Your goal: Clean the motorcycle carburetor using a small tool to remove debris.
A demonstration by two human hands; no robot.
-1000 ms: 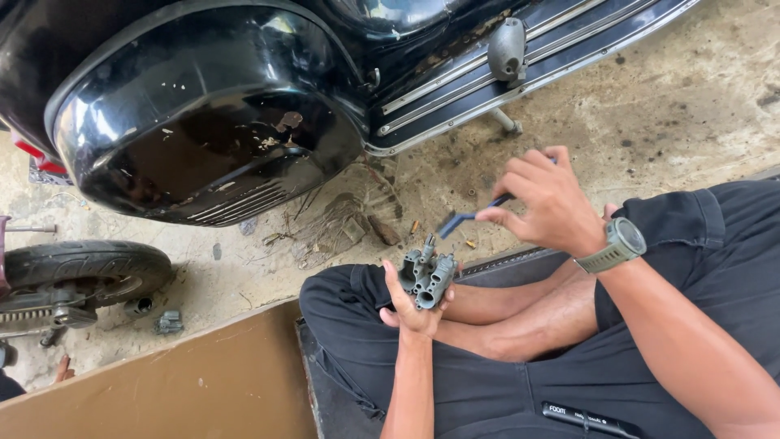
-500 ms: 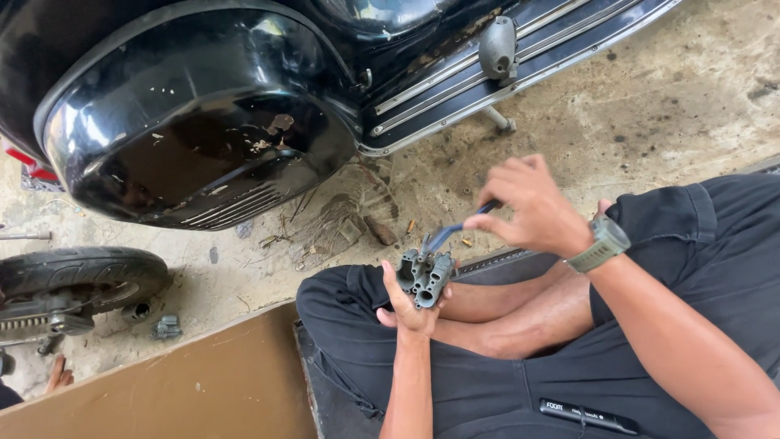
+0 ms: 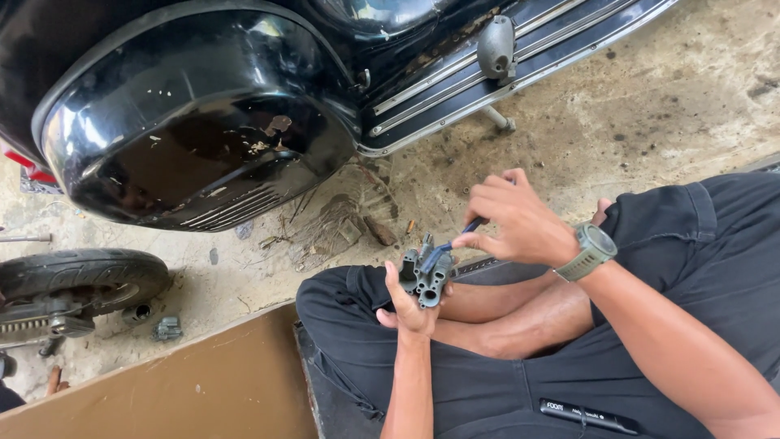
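Observation:
A small grey metal engine part (image 3: 428, 276), with round bores facing me, sits upright in my left hand (image 3: 404, 305), which grips it from below over my lap. My right hand (image 3: 516, 219), with a grey watch on the wrist, pinches a thin blue-handled tool (image 3: 455, 238). The tool's tip rests on the top of the metal part. Both hands are above my crossed legs in black shorts (image 3: 487, 382).
A black scooter body (image 3: 203, 122) with a chrome-trimmed running board (image 3: 520, 69) fills the top of the view. A loose wheel (image 3: 77, 280) and small metal bits (image 3: 166, 328) lie on the dirty concrete floor at left. A brown board (image 3: 179, 390) lies beside my knee.
My right hand has moved left and down, bringing the blue tool closer onto the metal part. The left hand has kept its hold.

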